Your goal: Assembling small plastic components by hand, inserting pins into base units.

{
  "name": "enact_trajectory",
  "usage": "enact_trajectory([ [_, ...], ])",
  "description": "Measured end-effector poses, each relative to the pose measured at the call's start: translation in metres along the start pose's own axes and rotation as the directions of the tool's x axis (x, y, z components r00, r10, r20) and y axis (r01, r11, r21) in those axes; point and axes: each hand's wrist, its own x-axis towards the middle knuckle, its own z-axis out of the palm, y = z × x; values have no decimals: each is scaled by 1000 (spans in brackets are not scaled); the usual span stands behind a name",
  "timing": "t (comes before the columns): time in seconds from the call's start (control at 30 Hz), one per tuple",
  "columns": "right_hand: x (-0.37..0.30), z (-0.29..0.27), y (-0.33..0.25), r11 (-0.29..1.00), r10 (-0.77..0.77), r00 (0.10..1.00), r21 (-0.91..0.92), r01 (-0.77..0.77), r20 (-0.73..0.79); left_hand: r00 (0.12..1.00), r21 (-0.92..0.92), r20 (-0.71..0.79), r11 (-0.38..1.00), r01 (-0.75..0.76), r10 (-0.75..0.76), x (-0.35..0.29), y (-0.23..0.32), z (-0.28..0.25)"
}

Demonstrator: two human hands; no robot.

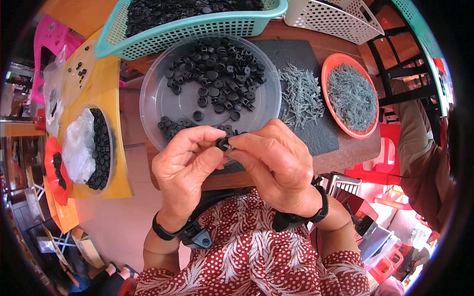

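Just over the front edge of the table my two hands meet at a small round black plastic piece. My left hand pinches it between thumb and fingertips. From the other side my right hand closes thumb and forefinger against it; a small glint shows there, too small to name. Behind them stands a clear round tub with many loose black plastic pieces, some caps and some ring-shaped. To its right, grey screws lie heaped on a dark mat.
An orange bowl full of screws is on the right. At the back are a teal basket of black parts and a white basket. A yellow table on the left bears more parts and a plastic bag.
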Motion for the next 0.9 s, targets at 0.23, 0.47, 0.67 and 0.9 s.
enact_trajectory([
  [0.23,13,13,8,999,33,998,-45,-31,52,994,-88,-101,994,-61,52,-1,8,-19],
  [0.47,34,30,34,963,3,957,-259,76,290,968,-166,-215,971,-171,133,-2,11,-43],
  [0.67,47,55,39,875,-88,850,-367,315,519,958,-175,-274,975,-139,88,-3,8,-44],
  [0.9,43,52,42,947,-22,902,-280,157,432,958,-177,-266,971,-159,108,0,7,-44],
])
